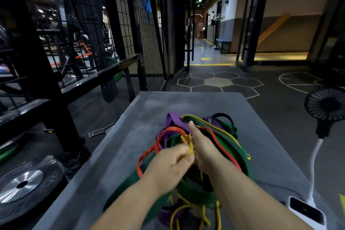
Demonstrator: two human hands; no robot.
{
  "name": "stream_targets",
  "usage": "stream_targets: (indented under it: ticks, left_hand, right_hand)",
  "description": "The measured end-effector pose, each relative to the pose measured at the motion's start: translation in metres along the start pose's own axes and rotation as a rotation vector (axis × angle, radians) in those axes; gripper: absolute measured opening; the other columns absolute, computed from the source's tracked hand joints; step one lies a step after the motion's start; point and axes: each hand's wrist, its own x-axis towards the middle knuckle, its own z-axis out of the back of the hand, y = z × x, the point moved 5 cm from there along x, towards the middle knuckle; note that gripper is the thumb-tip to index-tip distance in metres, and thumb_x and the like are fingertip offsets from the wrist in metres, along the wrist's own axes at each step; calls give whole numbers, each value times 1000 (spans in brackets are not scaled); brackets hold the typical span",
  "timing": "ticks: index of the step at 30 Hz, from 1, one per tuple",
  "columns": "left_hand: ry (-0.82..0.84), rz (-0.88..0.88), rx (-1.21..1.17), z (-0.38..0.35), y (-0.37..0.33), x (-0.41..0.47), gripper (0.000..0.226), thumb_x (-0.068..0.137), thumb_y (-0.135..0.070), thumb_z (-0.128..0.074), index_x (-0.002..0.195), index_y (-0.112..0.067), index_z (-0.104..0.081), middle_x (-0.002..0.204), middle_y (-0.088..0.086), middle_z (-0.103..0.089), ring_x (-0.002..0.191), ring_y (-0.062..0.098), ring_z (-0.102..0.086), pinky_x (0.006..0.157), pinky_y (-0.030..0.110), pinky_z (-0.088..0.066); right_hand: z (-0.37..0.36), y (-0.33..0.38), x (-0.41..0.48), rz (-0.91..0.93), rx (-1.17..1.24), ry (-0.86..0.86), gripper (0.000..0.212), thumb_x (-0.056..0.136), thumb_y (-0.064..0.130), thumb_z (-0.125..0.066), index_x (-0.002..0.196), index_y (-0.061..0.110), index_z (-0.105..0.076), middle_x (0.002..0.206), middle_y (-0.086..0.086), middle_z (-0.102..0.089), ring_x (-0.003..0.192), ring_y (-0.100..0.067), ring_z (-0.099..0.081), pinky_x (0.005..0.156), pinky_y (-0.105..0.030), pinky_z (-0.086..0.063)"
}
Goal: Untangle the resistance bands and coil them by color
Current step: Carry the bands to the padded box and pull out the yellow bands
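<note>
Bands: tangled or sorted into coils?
Tangled: red, green, purple and yellow bands cross in one heap; left hand and right hand pinch a yellow band.

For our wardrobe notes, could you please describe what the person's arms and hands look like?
The left forearm and right forearm are bare, no sleeves in view. The left hand and right hand wear no gloves; no watch or ring shows, though the left hand is motion-blurred.

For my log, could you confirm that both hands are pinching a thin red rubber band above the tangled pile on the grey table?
Not quite: in the head view the left hand and right hand pinch a thin yellow rubber band, not red.
</note>
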Motion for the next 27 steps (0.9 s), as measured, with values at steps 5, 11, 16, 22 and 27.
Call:
stream_targets:
  ticks: [5,11,16,22,27]
  left_hand:
    - [118,78,190,-4,10,-23,40,87,-53,-42,75,-14,-37,60,-1,-39,57,11,-40,60,39,-38]
    - [153,230,369,0,18,-31,43,95,-55,-38,82,-16,-51,73,4,-59,69,15,-57,69,38,-46]
    - [-39,256,299,4,18,-28,32,96,-51,-43,87,-25,-60,84,-4,-58,84,15,-55,75,32,-42]
    - [-211,288,59,12,1,-19,25,96,-43,-47,88,-24,-60,88,-7,-61,89,11,-56,79,30,-43]
    - [-233,566,-484,10,-10,-10,58,93,-64,-37,83,-20,-72,85,4,-71,84,25,-65,79,38,-52]
  right_hand:
    - [6,2,-10,24,-73,-102,48,69,53,-72,76,6,-66,71,-16,-63,65,-30,-61,69,-35,-50]
    - [17,6,-31,25,-62,-80,26,95,27,-62,74,13,-55,62,-4,-55,53,-15,-48,51,-23,-42]
    - [22,15,-43,117,54,-139,21,97,27,-59,82,15,-50,57,1,-49,48,-14,-50,47,-24,-43]
    - [34,26,-63,222,28,-169,20,98,29,-57,85,14,-54,58,-1,-45,50,-15,-43,52,-29,-36]
    - [6,67,-119,528,-96,-17,25,101,21,-50,77,17,-49,65,-3,-41,52,-12,-38,48,-23,-33]
